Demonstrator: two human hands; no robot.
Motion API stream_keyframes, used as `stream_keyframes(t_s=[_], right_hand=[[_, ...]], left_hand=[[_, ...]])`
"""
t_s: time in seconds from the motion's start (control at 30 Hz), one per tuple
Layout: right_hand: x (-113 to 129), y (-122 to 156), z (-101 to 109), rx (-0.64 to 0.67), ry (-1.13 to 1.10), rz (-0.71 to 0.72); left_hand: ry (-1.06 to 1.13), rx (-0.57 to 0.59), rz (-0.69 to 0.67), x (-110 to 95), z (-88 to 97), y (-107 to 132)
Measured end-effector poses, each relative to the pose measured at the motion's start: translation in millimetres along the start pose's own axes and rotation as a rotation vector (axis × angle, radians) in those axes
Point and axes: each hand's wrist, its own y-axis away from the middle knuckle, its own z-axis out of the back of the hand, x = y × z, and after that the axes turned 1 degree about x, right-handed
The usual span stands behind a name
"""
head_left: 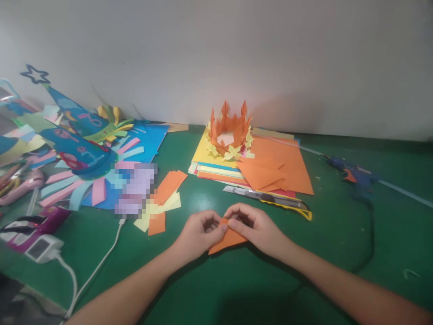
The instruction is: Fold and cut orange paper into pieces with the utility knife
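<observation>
My left hand (199, 232) and my right hand (253, 225) meet over the green table (338, 271), both pinching one small orange paper piece (227, 239). Fingers of each hand are curled around the piece's upper edge, and its pointed lower end lies flat on the table. Beyond the hands lies a yellow-handled utility knife (270, 198). Behind it an orange paper crown (229, 131) with pale yellow trim stands on a stack of coloured paper sheets (270, 167).
Cut orange and yellow paper strips (162, 198) lie to the left. Blue paper cone hats (77, 140) with coloured strips fill the far left. A blue glue gun (355, 174) with a black cord lies at the right. A white charger (42, 248) and cable sit at the front left.
</observation>
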Motion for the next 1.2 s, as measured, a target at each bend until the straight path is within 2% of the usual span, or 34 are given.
stream_keyframes(t_s=[0.1, 0.37, 0.57, 0.7, 0.8, 0.97, 1.2], right_hand=[[0, 0, 0, 0.025, -0.008, -0.018], [-2, 0, -1, -0.003, 0.004, -0.003], [1, -1, -1, 0.005, 0.012, 0.016], [2, -1, -1, 0.0, 0.016, 0.016], [2, -1, -1, -0.007, 0.005, 0.013], [1, -1, 1, 0.01, -0.034, 0.005], [-10, 0, 4, 0.074, -0.369, 0.067]], left_hand=[[0.058, -0.025, 0.008, -1, 3.3, -3], [0.162, 0.011, 0.046, 3, 5.8, -5], [0.134, 0.013, -0.031, -3, 5.5, -6], [0.116, 0.005, -0.027, -4, 7.2, -6], [0.135, 0.052, 0.009, -3, 9.9, -5], [0.341, 0.16, 0.15, -4, 11.2, -4], [0.791, 0.08, 0.268, -9, 8.5, -3]])
